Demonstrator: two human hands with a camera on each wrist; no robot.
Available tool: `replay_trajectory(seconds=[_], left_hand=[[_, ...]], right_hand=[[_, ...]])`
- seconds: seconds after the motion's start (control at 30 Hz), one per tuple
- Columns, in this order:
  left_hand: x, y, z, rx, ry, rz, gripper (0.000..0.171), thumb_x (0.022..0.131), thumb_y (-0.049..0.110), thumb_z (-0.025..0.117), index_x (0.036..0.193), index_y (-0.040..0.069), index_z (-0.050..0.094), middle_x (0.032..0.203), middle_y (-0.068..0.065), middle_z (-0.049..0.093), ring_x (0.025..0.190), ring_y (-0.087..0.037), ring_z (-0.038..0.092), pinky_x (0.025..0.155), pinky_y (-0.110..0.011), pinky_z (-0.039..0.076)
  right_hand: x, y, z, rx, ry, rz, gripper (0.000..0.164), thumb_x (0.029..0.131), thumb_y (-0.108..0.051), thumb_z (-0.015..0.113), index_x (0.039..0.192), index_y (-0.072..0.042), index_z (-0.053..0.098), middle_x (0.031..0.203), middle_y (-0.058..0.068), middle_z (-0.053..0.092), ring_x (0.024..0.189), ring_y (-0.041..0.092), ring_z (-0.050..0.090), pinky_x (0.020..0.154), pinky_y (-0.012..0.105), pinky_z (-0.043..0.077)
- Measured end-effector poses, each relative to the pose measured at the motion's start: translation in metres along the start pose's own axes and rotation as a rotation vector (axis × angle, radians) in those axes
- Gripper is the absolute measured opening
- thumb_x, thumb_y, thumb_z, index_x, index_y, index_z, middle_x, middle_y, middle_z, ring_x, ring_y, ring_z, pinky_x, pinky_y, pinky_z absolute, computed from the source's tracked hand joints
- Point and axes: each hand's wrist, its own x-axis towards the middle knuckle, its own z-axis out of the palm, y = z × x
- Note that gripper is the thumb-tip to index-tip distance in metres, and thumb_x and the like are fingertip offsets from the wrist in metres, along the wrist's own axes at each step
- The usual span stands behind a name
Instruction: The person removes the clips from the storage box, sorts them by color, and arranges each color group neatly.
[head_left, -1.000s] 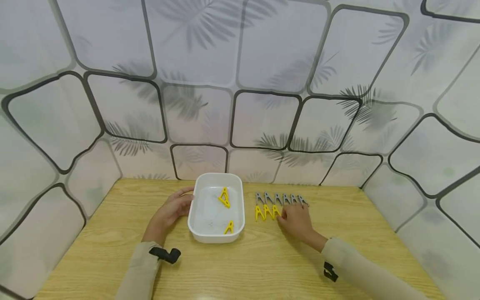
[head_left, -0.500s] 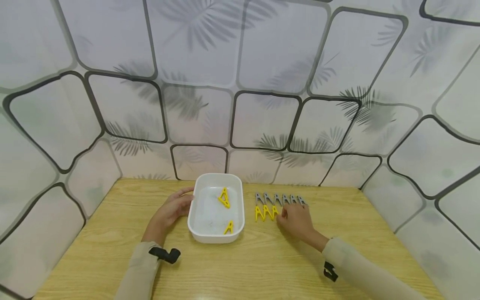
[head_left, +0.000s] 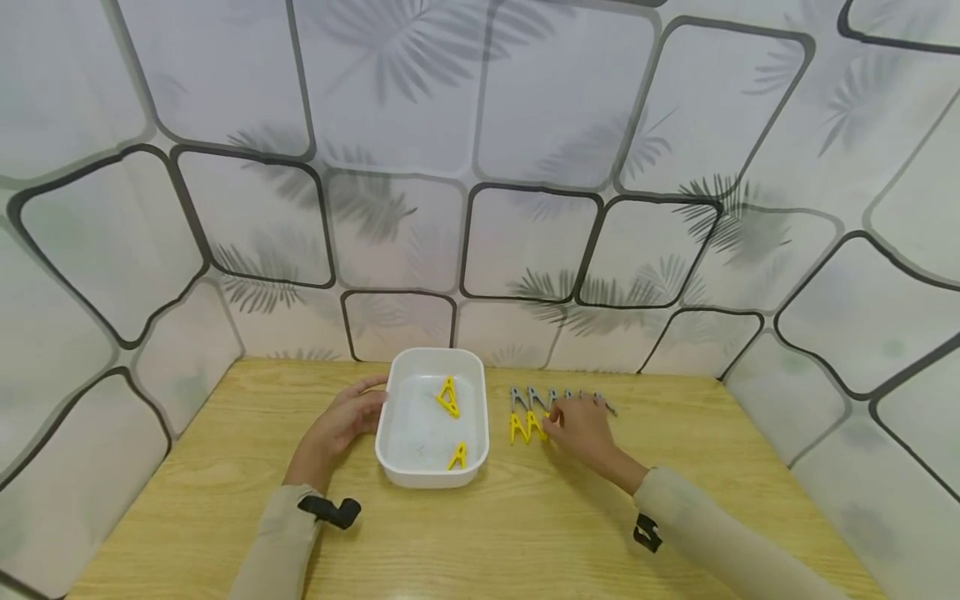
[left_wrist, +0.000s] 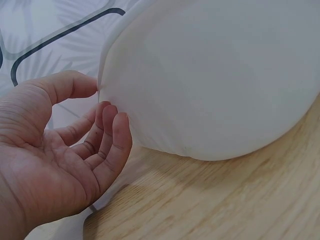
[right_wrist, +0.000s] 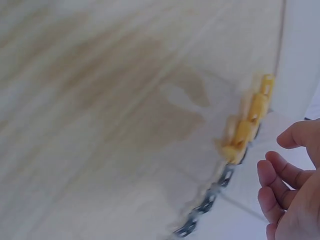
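My left hand [head_left: 349, 417] grips the left side of a white plastic tray [head_left: 431, 479]. In the left wrist view, its thumb meets the tray's edge and its curled fingers lie against the outer wall. Two separate spots in the tray hold yellow clothespins [head_left: 458, 456]. My right hand [head_left: 583, 429] is over the right part of two rows of clothespins and hides some of them. In the right wrist view, thumb and fingertips are apart, with nothing between them, beside a blurred row of yellow clothespins [right_wrist: 243, 131]. Grey clothespins [right_wrist: 205, 201] continue that line.
Behind the yellow row, grey clothespins [head_left: 518, 397] form the back row on the wooden table [head_left: 480, 542]. A patterned curtain [head_left: 405, 233] surrounds the table at the back and sides. Black straps [head_left: 330, 509] show at the cuffs.
My right hand has moved left, from the end of the yellow row to over its third clothespin. The left hand and the tray stay in place.
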Motion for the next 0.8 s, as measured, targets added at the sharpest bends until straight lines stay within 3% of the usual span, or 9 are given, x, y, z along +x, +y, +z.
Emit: replay_trajectory(seconds=[0.13, 0.27, 0.6, 0.8], left_hand=[[-0.001, 0.0, 0.001, -0.002, 0.008, -0.007, 0.056, 0.106, 0.012, 0.052, 0.156, -0.002, 0.031, 0.101, 0.005, 0.077, 0.091, -0.011, 0.072, 0.077, -0.03, 0.059], [0.0, 0.001, 0.002, -0.009, 0.016, -0.01, 0.055, 0.106, 0.011, 0.052, 0.155, -0.002, 0.032, 0.1, 0.005, 0.077, 0.09, -0.012, 0.072, 0.076, -0.03, 0.059], [0.002, 0.0, 0.002, -0.013, 0.023, -0.014, 0.055, 0.105, 0.011, 0.053, 0.155, -0.001, 0.033, 0.098, 0.004, 0.077, 0.088, -0.011, 0.072, 0.076, -0.03, 0.059], [0.002, 0.0, 0.001, -0.017, 0.012, -0.019, 0.056, 0.105, 0.011, 0.053, 0.155, -0.002, 0.031, 0.098, 0.005, 0.077, 0.088, -0.011, 0.072, 0.075, -0.03, 0.059]], right_hand=[[0.011, -0.009, 0.003, 0.032, 0.011, -0.018, 0.02, 0.088, -0.016, 0.076, 0.072, -0.017, 0.065, 0.062, -0.005, 0.055, 0.066, 0.017, 0.041, 0.082, 0.051, 0.038], [0.022, -0.022, 0.004, 0.09, 0.044, -0.053, 0.019, 0.089, -0.015, 0.075, 0.073, -0.018, 0.065, 0.06, -0.006, 0.052, 0.065, 0.016, 0.04, 0.085, 0.053, 0.039], [0.045, -0.063, 0.0, 0.206, 0.081, -0.124, 0.014, 0.085, -0.011, 0.076, 0.074, -0.017, 0.07, 0.063, -0.005, 0.058, 0.069, 0.017, 0.043, 0.082, 0.05, 0.037], [0.062, -0.082, 0.006, 0.185, 0.018, -0.108, 0.01, 0.087, -0.016, 0.078, 0.079, -0.016, 0.072, 0.071, -0.002, 0.061, 0.075, 0.017, 0.043, 0.082, 0.046, 0.032]])
